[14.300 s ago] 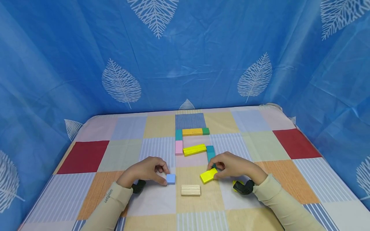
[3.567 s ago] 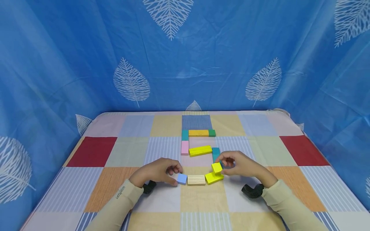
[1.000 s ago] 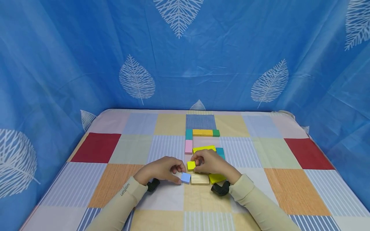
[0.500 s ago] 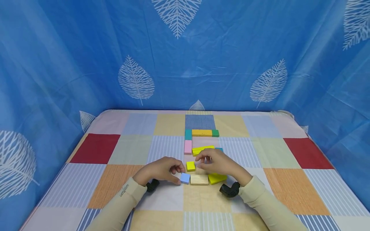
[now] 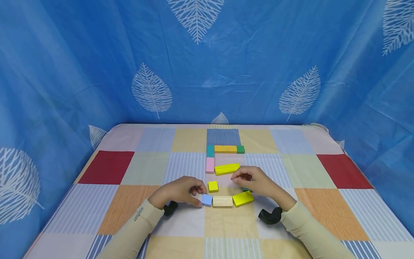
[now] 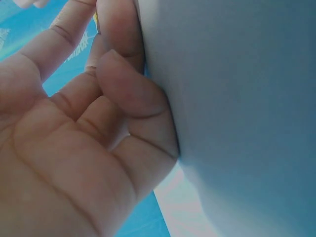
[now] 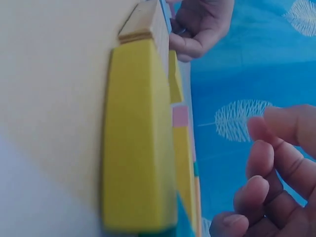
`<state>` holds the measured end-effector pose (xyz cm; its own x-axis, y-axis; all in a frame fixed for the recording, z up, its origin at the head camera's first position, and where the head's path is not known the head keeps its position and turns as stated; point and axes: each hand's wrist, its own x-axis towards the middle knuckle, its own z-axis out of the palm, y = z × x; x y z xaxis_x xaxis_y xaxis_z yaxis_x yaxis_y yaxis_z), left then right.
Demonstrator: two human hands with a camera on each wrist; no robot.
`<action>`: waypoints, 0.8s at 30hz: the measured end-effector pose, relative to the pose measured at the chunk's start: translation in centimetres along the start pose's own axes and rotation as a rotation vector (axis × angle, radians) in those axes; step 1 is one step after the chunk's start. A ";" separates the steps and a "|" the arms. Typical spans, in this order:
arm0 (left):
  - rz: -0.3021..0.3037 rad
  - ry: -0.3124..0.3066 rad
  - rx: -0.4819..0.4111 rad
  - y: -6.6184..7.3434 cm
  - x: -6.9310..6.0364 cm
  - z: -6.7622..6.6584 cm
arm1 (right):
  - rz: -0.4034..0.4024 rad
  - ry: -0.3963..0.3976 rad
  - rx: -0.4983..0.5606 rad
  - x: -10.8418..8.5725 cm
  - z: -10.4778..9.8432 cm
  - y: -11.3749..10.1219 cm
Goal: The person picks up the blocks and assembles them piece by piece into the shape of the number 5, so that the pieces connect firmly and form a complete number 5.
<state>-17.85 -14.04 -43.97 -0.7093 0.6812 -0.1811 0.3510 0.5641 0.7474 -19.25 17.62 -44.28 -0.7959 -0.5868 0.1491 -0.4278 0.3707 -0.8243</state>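
In the head view, my left hand (image 5: 179,190) rests on the cloth beside a light blue block (image 5: 207,200). Its thumb and fingers lie at the block's left and far edges, loosely bent; the left wrist view shows nothing between them. A pale wooden block (image 5: 222,201) sits against the blue one, with a slightly tilted yellow block (image 5: 243,198) at its right. Beyond the blue block lies a small yellow block (image 5: 213,186). My right hand (image 5: 255,180) hovers above the right end of the row, fingers loosely curled and holding nothing. It mostly hides a teal block (image 5: 246,189).
Farther back are a pink block (image 5: 210,165), a teal block (image 5: 210,151), an orange block (image 5: 225,149), a green block (image 5: 240,149) and a long yellow piece (image 5: 227,169). A patchwork cloth (image 5: 145,165) covers the table; a blue curtain (image 5: 220,72) hangs behind.
My right hand has let go of the small yellow block, set down beyond the blue one, and drawn back to the right. The left hand stays at the blue block.
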 end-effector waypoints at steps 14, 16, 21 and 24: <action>-0.005 -0.002 0.004 0.2 0.1 0.1 | 0.020 -0.075 0.169 -2.8 -2.5 3.5; -0.012 -0.001 0.002 0.2 0.1 0.1 | 0.018 -0.100 0.187 -2.9 -2.7 3.9; -0.023 0.000 -0.003 0.1 0.0 0.0 | 0.009 -0.161 0.215 -2.9 -3.0 4.6; -0.010 -0.005 0.003 0.1 -0.1 0.0 | 0.015 -0.187 0.225 -3.0 -3.2 4.7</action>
<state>-17.77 -14.03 -43.84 -0.7097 0.6780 -0.1917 0.3457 0.5722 0.7437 -20.23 23.40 -46.88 -0.6996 -0.7128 0.0503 -0.2943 0.2232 -0.9293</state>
